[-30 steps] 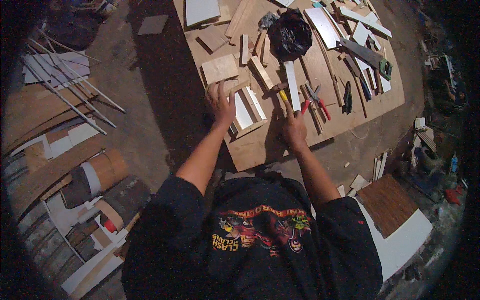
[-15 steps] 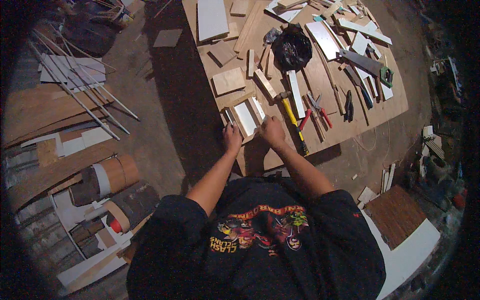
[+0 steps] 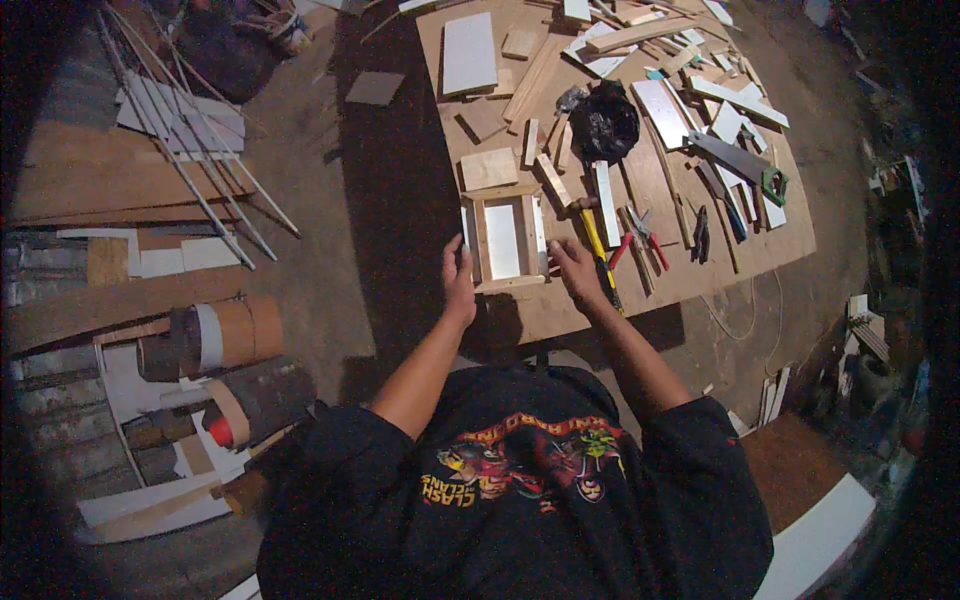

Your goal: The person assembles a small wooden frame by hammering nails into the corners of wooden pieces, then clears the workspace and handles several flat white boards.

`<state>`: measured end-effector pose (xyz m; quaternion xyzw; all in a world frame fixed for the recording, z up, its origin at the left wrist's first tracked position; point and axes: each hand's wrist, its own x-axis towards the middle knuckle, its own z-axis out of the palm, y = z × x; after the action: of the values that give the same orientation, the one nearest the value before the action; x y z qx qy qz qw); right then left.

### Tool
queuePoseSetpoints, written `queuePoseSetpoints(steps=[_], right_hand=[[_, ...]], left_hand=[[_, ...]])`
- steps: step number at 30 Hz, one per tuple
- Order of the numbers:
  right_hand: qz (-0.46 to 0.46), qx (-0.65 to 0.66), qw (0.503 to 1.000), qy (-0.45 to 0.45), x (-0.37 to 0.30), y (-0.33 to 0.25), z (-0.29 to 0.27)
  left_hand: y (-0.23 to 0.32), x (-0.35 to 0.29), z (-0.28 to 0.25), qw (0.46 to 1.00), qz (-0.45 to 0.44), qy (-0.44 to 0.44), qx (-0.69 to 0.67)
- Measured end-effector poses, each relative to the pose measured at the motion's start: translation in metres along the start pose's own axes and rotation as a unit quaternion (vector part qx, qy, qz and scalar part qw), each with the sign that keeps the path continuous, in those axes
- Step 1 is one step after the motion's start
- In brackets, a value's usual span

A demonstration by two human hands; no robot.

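Observation:
A small wooden frame (image 3: 510,284) with a white panel (image 3: 504,240) inside it lies at the near left corner of the worktable. My left hand (image 3: 458,285) grips its left side, fingers along the edge. At the lower right side, the fingers of my right hand (image 3: 575,270) are closed on the frame's edge, partly hiding what they touch. Just right of that hand lies a hammer (image 3: 594,240) with a yellow and black handle. Against the frame's far side rests a flat wood block (image 3: 489,169).
On the plywood table (image 3: 570,318) are red-handled snips (image 3: 640,238), black-handled pliers (image 3: 702,235), a handsaw (image 3: 735,158), a black plastic bag (image 3: 606,120) and several wood offcuts. Boards and thin rods (image 3: 185,150) lie on the floor at left.
The frame has turned from tilted to nearly square with me. Both hands have shifted along its sides, the right one outward. The whole view has also shifted slightly.

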<state>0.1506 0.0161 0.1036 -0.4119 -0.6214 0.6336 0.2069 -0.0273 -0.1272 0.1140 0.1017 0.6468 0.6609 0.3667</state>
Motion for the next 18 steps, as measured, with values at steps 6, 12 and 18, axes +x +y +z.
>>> queuePoseSetpoints(steps=[6,12,18], right_hand=[[0.016,0.133,0.990,0.042,-0.034,-0.022,0.019],[-0.103,0.095,0.983,0.122,-0.088,-0.017,0.046],[-0.159,0.108,0.975,0.108,-0.173,-0.061,0.104]], left_hand=[[0.010,-0.033,-0.019,0.995,0.046,-0.078,0.040],[0.007,-0.067,-0.041,0.956,0.192,-0.191,0.112],[0.011,-0.106,-0.064,0.934,0.185,-0.296,0.073]])
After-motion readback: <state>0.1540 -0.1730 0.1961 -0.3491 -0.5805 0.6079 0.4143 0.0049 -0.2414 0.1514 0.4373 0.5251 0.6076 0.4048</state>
